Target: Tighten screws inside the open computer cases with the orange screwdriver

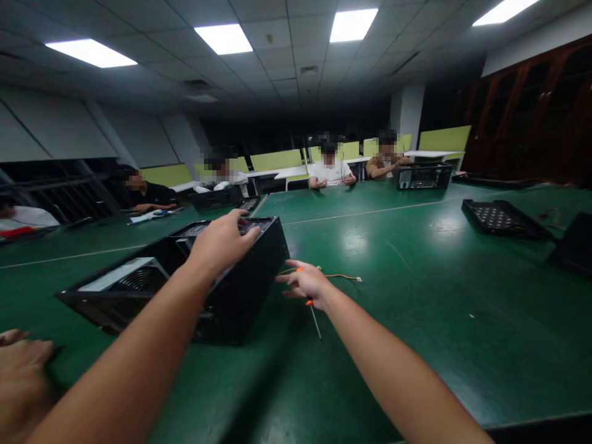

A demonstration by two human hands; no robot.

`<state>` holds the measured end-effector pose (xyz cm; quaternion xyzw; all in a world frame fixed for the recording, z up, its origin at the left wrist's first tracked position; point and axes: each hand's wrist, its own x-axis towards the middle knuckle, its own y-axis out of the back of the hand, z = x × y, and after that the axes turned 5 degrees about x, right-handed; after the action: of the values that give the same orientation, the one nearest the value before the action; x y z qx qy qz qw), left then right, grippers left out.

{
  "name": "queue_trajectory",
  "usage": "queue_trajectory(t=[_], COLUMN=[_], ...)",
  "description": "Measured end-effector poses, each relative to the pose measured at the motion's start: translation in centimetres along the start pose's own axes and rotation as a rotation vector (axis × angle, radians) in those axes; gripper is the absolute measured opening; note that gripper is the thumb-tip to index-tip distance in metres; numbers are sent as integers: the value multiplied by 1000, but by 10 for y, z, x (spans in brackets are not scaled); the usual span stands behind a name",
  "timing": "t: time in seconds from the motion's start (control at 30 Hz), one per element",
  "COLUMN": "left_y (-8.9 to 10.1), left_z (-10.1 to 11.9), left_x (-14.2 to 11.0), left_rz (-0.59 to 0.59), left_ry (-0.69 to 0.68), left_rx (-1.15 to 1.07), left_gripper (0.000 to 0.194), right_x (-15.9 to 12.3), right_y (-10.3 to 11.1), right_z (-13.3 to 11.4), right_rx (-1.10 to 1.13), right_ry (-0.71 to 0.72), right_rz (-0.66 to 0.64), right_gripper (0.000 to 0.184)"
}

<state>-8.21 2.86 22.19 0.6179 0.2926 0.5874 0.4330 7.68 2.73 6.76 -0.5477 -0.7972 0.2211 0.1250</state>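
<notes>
A black computer case [250, 290] lies on the green table in front of me, its open side up and a power supply with a fan grille [141, 279] inside its left end. Over its upper rim lies my left hand [224, 240], thumb and fingers bent onto the case; some fingertips are hidden. Beside the case's right end, my right hand [308, 285] holds a screwdriver [315, 322] with an orange and black handle, its shaft pointing down towards me. Some fingers stretch towards the case. A thin cable [345, 276] with a white plug lies just behind that hand.
Another person's hand [23, 370] is at the lower left. Across the green table [370, 345], several people sit, one at another open computer case [424, 176]. A black perforated panel [506, 219] and a dark part [576, 243] lie to the right.
</notes>
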Motion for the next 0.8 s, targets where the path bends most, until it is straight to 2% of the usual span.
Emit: queue_trajectory(t=[0.07,0.1,0.2,0.23,0.33,0.4,0.47,0.53,0.8], left_y=[-10,-21,-74,-95,-149,-169,-176,-175,-168], left_z=[27,40,66,70,71,69,66,65,64], left_x=[-29,-45,-92,-104,-126,-130,-129,-127,-124], left_rz=[79,69,-113,-170,-261,-287,-307,-319,-353], left_ry=[-159,-231,-334,-345,-348,-362,-380,-372,-217], left_rx=[-104,-190,-448,-497,-561,-577,-598,-638,-777], left_gripper=[45,37,25,24,24,23,22,23,26], right_x=[-12,-20,-46,-54,-73,-80,-82,-82,-83], right_y=[27,42,89,103,133,140,138,133,131], right_z=[-3,-5,-9,-10,-6,-1,3,7,10], right_rx=[-6,-24,-97,-109,-75,-30,5,33,95], right_ry=[19,25,29,29,34,39,51,67,137], right_rz=[-17,-29,-76,-91,-127,-160,-198,-229,-231], right_gripper=[55,46,18,14,21,23,21,19,19])
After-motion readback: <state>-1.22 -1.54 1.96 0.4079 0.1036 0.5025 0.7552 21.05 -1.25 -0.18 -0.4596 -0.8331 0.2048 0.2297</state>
